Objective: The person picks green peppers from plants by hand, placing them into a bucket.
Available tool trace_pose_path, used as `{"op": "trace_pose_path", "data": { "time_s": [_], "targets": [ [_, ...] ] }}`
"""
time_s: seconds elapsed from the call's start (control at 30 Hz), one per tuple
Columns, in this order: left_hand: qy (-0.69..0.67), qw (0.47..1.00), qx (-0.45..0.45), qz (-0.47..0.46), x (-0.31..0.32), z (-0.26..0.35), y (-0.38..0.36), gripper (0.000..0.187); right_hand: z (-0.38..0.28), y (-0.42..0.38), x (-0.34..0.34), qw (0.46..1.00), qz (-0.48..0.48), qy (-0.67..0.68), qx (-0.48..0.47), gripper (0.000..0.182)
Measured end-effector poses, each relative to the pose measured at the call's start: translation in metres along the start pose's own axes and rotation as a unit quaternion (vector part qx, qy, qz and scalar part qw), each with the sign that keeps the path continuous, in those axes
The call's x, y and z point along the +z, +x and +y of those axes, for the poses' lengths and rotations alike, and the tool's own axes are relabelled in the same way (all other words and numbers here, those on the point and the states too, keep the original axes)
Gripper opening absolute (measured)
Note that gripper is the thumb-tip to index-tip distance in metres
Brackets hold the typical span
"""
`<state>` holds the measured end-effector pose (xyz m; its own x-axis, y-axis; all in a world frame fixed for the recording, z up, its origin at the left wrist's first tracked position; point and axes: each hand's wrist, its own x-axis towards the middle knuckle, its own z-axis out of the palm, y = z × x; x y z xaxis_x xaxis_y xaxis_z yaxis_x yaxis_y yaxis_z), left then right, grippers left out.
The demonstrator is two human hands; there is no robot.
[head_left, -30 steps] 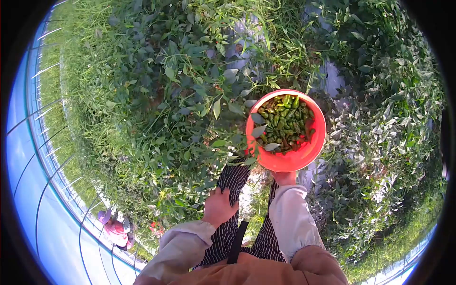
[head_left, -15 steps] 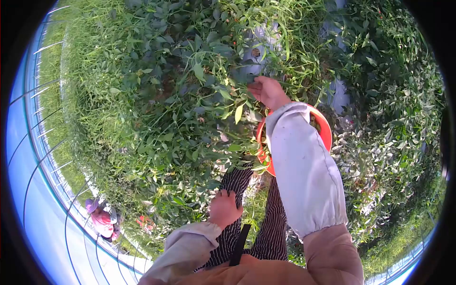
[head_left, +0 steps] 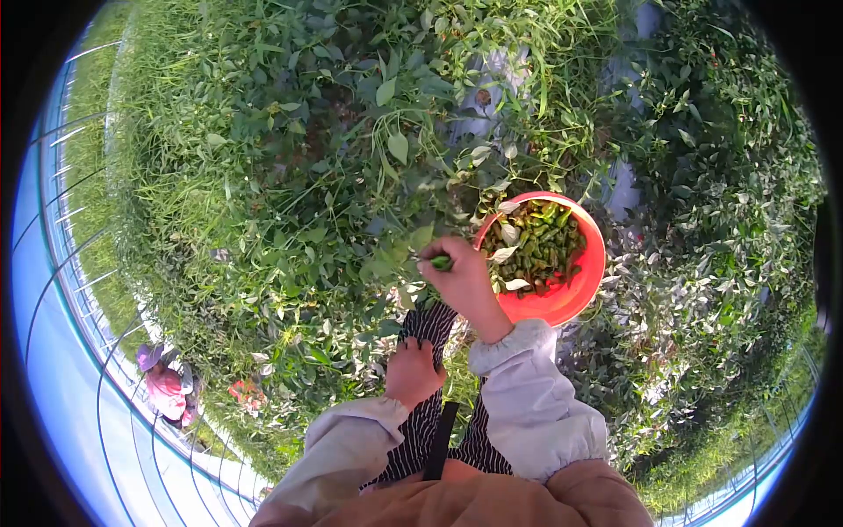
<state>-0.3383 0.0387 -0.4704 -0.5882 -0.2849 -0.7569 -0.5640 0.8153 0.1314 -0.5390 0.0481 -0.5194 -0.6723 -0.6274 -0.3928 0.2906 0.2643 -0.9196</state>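
Note:
My right hand is closed on a green pepper, pinched between thumb and fingers beside the leafy plants. Just to its right stands a red bucket holding many small green peppers, some with reddish-brown tones, and a few pale leaves. Lower down, my left hand lies against my striped trouser leg. Its fingers are curled, and whatever they may hold is hidden.
Dense pepper plants spread ahead and to the left, with more bushes at right. Pale ground sheeting shows between rows. Another person is at far left, near curved frame poles.
My right hand has drawn back from beyond the bucket toward my body and now shows a green pepper. The bucket's contents are uncovered. My left hand has barely moved.

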Motion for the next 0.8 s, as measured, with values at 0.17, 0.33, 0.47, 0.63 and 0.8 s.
{"op": "trace_pose_path", "data": {
  "time_s": [0.17, 0.33, 0.47, 0.63, 0.8],
  "targets": [
    [-0.072, 0.997, 0.003, 0.021, 0.005, -0.005, 0.0, 0.06, 0.038, -0.069, 0.04, 0.994, -0.017, -0.11, 0.021, 0.02],
    [-0.12, 0.985, -0.012, 0.119, 0.003, -0.006, 0.001, 0.076, 0.059, -0.09, 0.03, 0.962, -0.023, -0.248, 0.111, 0.018],
    [-0.11, 0.968, 0.005, 0.226, 0.011, -0.014, 0.019, 0.068, 0.047, -0.087, 0.022, 0.967, -0.071, -0.217, 0.112, 0.022],
    [-0.319, 0.914, -0.032, 0.25, 0.031, -0.013, 0.058, 0.058, 0.05, -0.076, 0.02, 0.953, -0.086, -0.246, 0.152, 0.027],
    [-0.352, 0.905, 0.007, 0.237, 0.043, -0.01, 0.079, 0.054, 0.063, -0.072, 0.015, 0.935, -0.126, -0.293, 0.155, 0.023]
  ]
}}
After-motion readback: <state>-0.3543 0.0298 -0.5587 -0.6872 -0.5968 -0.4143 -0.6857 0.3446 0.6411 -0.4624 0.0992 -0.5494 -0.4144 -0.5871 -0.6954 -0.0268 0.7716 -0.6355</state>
